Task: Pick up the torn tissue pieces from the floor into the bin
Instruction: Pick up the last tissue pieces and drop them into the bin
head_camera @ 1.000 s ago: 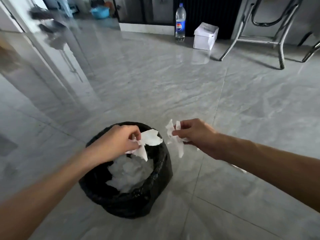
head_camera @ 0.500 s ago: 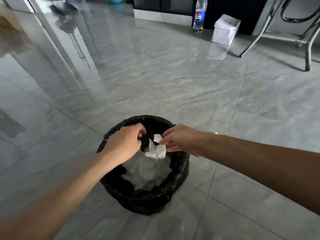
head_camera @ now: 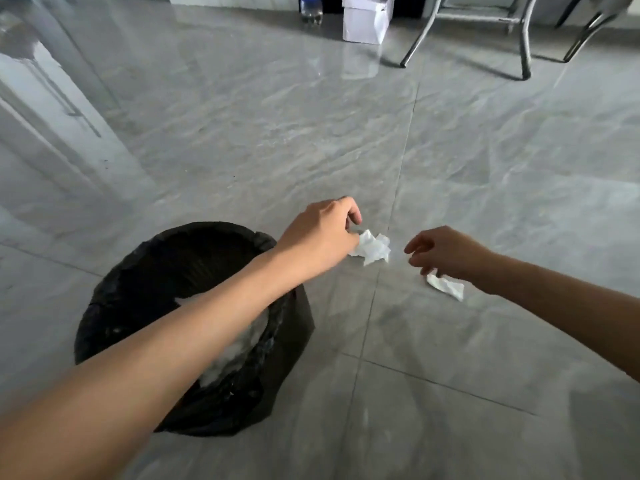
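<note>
Grey polished floor tiles [head_camera: 485,161], glossy, with chair legs [head_camera: 523,46], a white box [head_camera: 363,26] and a bottle [head_camera: 310,8] at the far edge. Half a second earlier both hands were over the bin [head_camera: 114,299] letting tissue go; now both had swung out to the floor on its right. Judged: that load was dropped and a fresh pickup was under way. Left hand [head_camera: 322,233] curled at a crumpled white piece [head_camera: 372,249], fingertips touching it; grip not confirmed. Right hand [head_camera: 446,252] loose, fingers spread, empty, just above a smaller flat scrap [head_camera: 446,287]. Both pieces lay on the floor near the bin, close together. Bin black-lined, white tissue heaped inside, partly hidden by the left forearm
</note>
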The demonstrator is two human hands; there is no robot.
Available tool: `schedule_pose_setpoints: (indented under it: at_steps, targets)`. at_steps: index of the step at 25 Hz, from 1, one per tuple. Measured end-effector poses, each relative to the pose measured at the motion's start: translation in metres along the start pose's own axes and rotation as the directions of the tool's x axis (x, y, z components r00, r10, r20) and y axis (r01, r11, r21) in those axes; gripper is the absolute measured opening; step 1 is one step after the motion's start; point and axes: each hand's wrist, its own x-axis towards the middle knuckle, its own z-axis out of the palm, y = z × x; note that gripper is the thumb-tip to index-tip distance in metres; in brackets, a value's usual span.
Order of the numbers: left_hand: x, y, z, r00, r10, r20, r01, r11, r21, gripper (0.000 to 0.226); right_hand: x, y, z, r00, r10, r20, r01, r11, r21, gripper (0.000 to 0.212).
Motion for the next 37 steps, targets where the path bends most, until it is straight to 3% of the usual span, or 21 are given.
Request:
schedule_pose_setpoints:
  at_steps: [3,5,8,12,15,18,21,24,26,32,37]
  targets:
    - [0.038,0.012,0.036,0.988,-0.049,0.145,0.049,0.999,0.002,0.02,0.025,0.075,0.003,0.995,0.065,-0.08,-0.089,0.935,-0.345,0.044]
    - [0.065,0.01,0.063,0.975,-0.074,0.207,0.067,0.997,0.038,0.021,0.039,0.11,0.015,0.992,0.062,-0.106,-0.104,0.886,-0.452,0.056]
    - [0.097,-0.006,0.105,0.962,-0.126,0.244,0.097,0.987,0.128,0.025,0.053,0.143,0.035,0.982,-0.026,-0.188,-0.072,0.866,-0.495,0.038]
    - [0.125,-0.035,0.161,0.939,-0.276,0.205,0.186,0.909,0.372,0.047,0.061,0.159,0.041,0.952,-0.132,-0.277,0.043,0.951,-0.305,0.015]
    - [0.134,-0.051,0.193,0.965,-0.225,0.135,0.15,0.895,0.419,0.041,0.062,0.164,0.035,0.923,-0.106,-0.37,0.071,0.992,-0.107,0.005]
    - [0.135,-0.06,0.202,0.994,-0.102,0.044,0.078,0.922,0.38,0.019,0.059,0.163,0.032,0.928,-0.038,-0.371,0.064,0.996,0.059,0.003]
    - [0.133,-0.052,0.195,0.988,-0.146,0.043,0.125,0.942,0.31,0.011,0.056,0.156,0.032,0.941,0.041,-0.336,0.02,0.984,0.179,0.005]
    - [0.13,-0.021,0.165,0.971,-0.215,0.107,0.191,0.962,0.197,0.013,0.048,0.14,0.029,0.963,0.169,-0.212,-0.071,0.911,0.406,0.007]
    - [0.123,0.006,0.131,0.979,-0.16,0.126,0.151,0.985,0.077,0.013,0.04,0.122,0.026,0.974,0.203,-0.102,-0.12,0.841,0.527,0.007]
    - [0.034,0.033,0.008,0.999,0.039,-0.017,-0.04,0.997,-0.073,0.003,0.003,0.03,0.018,0.999,0.042,0.007,-0.038,0.822,0.568,0.006]
    - [-0.047,-0.014,-0.064,0.982,-0.038,-0.186,0.03,0.998,-0.048,0.004,-0.028,-0.079,0.029,0.985,-0.172,0.016,0.139,0.846,0.515,0.007]
